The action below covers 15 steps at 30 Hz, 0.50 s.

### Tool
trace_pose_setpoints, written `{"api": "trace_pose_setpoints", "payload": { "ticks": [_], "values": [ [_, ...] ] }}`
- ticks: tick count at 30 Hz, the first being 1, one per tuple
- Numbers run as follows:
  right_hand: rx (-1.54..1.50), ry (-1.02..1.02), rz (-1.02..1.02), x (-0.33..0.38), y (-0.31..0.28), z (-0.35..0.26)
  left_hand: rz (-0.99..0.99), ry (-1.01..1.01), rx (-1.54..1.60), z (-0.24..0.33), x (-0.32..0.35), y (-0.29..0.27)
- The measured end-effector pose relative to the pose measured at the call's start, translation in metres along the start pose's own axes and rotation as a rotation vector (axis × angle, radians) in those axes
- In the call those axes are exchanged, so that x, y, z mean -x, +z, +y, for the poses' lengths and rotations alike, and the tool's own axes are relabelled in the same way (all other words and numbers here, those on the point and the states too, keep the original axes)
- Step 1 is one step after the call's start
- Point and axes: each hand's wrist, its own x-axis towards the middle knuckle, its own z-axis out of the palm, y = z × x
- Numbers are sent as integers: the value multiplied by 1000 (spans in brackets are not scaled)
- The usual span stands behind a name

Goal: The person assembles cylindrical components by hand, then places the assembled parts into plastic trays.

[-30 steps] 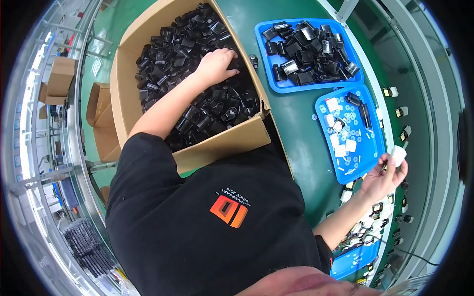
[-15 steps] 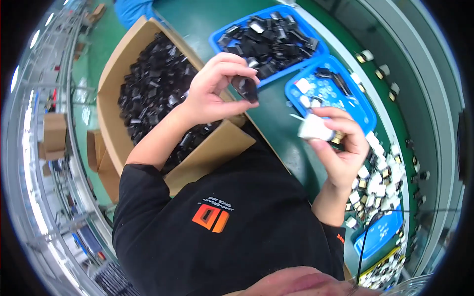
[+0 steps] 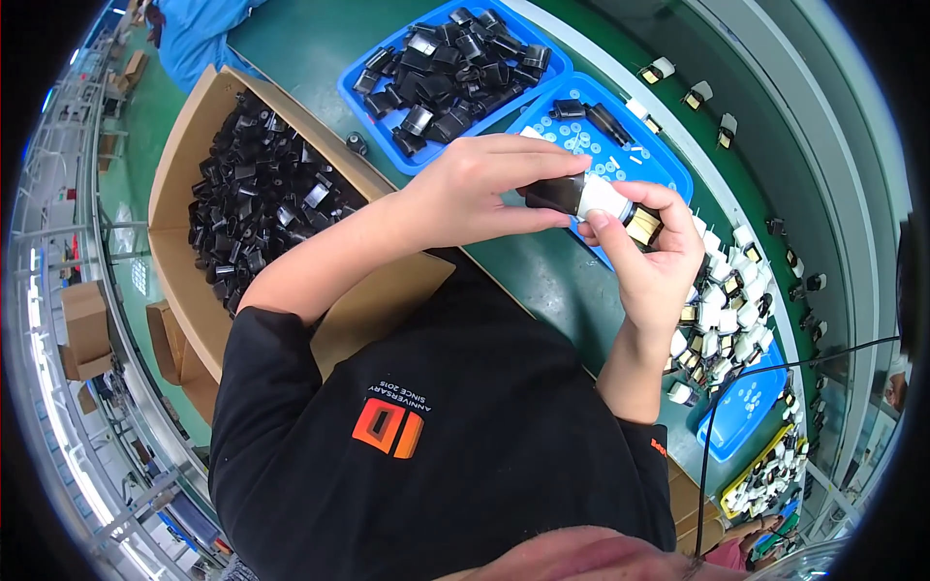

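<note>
Above the green table, my left hand point(image 3: 484, 186) pinches a black plastic cover point(image 3: 556, 194) between thumb and fingers. My right hand point(image 3: 657, 244) grips a white plastic part point(image 3: 602, 197) with a dark, yellow-banded end. The black cover and the white part meet end to end between my hands. Fingers partly hide the joint, so I cannot tell how far one sits inside the other. Beyond my hands is a blue tray point(image 3: 668, 172) with small clear discs and a few black pieces. Another blue tray point(image 3: 369, 126), farther left, holds many black covers.
A cardboard box point(image 3: 167, 254) full of black covers stands at my left. White parts point(image 3: 722, 315) are heaped at right, near a smaller blue tray point(image 3: 722, 442) and a yellow tray point(image 3: 736, 496). Spaced parts point(image 3: 697, 94) line the far green strip. A black cable point(image 3: 708, 474) hangs at right.
My left hand has moved right with the black cover, bringing it against the white part in my right hand. The view has also shifted, so the trays and box appear farther left.
</note>
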Motion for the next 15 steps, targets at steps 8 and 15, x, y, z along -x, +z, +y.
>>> {"api": "trace_pose_setpoints", "payload": {
  "ticks": [8,15],
  "values": [
    [-126,54,-22,-2,-6,16,-55,38,84,-12,0,5],
    [-198,89,-78,-6,-11,24,-25,-81,92,-9,1,7]
  ]
}}
